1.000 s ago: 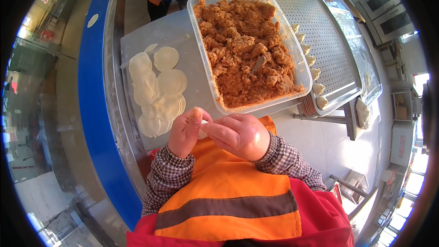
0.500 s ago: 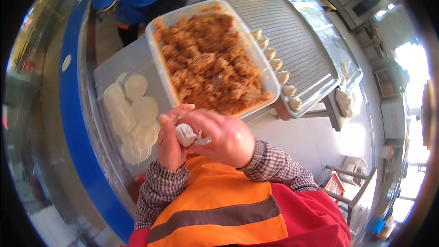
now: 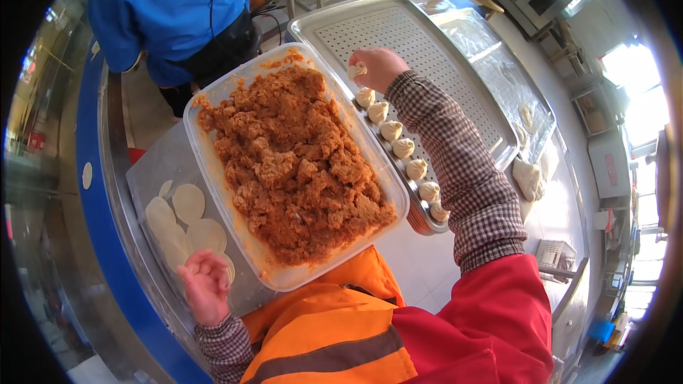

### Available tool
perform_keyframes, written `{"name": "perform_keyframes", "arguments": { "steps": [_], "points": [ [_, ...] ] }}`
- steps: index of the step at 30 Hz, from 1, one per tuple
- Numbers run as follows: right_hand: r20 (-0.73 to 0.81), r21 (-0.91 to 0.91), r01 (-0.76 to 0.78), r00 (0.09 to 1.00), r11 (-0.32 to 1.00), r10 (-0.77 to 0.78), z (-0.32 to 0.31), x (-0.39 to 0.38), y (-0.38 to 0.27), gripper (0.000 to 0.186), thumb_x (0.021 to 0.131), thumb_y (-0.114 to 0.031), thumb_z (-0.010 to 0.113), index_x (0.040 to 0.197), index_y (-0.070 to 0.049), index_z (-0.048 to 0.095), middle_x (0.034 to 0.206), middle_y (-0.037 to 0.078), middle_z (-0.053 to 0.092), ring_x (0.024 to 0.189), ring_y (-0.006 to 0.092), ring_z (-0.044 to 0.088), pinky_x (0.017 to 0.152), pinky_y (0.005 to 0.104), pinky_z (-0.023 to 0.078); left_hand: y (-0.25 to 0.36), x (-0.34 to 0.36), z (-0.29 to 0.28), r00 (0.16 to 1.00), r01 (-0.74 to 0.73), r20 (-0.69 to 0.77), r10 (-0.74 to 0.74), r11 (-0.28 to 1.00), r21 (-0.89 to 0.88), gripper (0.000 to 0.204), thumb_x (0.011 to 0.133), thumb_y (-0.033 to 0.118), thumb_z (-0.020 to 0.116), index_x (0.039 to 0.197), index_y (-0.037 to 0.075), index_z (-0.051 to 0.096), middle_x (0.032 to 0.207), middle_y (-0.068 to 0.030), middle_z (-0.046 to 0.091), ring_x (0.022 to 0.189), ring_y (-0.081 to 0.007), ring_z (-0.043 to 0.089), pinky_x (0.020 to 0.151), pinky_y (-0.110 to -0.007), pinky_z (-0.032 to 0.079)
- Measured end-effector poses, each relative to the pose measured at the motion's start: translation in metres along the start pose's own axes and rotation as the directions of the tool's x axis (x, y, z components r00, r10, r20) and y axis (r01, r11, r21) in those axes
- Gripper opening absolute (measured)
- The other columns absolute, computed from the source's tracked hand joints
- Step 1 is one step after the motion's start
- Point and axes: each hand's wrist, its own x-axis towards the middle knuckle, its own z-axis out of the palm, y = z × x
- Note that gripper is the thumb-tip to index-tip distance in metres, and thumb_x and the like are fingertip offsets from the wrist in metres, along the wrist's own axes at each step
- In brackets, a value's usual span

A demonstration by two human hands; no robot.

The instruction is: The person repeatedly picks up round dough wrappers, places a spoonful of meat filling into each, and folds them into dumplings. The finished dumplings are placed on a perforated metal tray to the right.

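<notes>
My right hand (image 3: 381, 69) reaches out over the near left edge of the perforated metal tray (image 3: 434, 53), its fingertips closed on a small pleated bun (image 3: 357, 70). Just below it, a row of similar pleated buns (image 3: 391, 130) runs along the tray's edge. My left hand (image 3: 205, 286) is beside the round dough wrappers (image 3: 188, 203), fingers loosely bent and apart, with nothing visible in them. Between my arms stands a clear plastic tub (image 3: 400, 206) heaped with reddish-brown minced filling (image 3: 292, 163).
A person in a blue top (image 3: 171, 18) is beyond the tub at the far left. A plastic-covered tray (image 3: 491, 75) lies right of the perforated one, with a pale cloth-like bundle (image 3: 529, 179) by its near corner. A blue-edged counter (image 3: 107, 242) runs along the left.
My hands have parted from around the white dough. The right one has moved far and right to the tray with a bun; the left has dropped back toward the wrappers. The view has shifted.
</notes>
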Motion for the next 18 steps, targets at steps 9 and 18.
{"name": "perform_keyframes", "arguments": {
  "steps": [9, 18],
  "points": [
    [-0.144, 0.077, 0.235, 0.964, 0.969, -0.222, 0.054, 0.037, 0.079, 0.031, 0.070, -0.027, 0.075, 0.095, -0.013, 0.067, 0.088, 0.013, 0.068, 0.086, 0.0318, 0.065, 0.075, 0.0442, 0.051, -0.016, -0.014, -0.085, 0.857, 0.235, -0.470, -0.209, 0.972, -0.004, 0.044, 0.100, 0.048, 0.036, 0.103, 0.008, 0.054, 0.079, -0.0044, 0.056, 0.050, -0.0073, 0.040, 0.041, -0.021, 0.030],
    [-0.123, 0.247, 0.254, 0.965, 0.935, -0.230, 0.007, -0.040, -0.051, 0.041, 0.084, -0.004, 0.064, 0.123, -0.015, 0.061, 0.110, 0.006, 0.066, 0.089, 0.0132, 0.064, 0.078, 0.0304, 0.054, -0.042, -0.064, -0.170, 0.858, 0.217, -0.385, 0.339, 0.441, 0.871, 0.022, 0.082, 0.004, 0.065, 0.103, 0.001, 0.063, 0.091, -0.0061, 0.062, 0.063, -0.0124, 0.050, 0.062, -0.025, 0.045]
  ]
}}
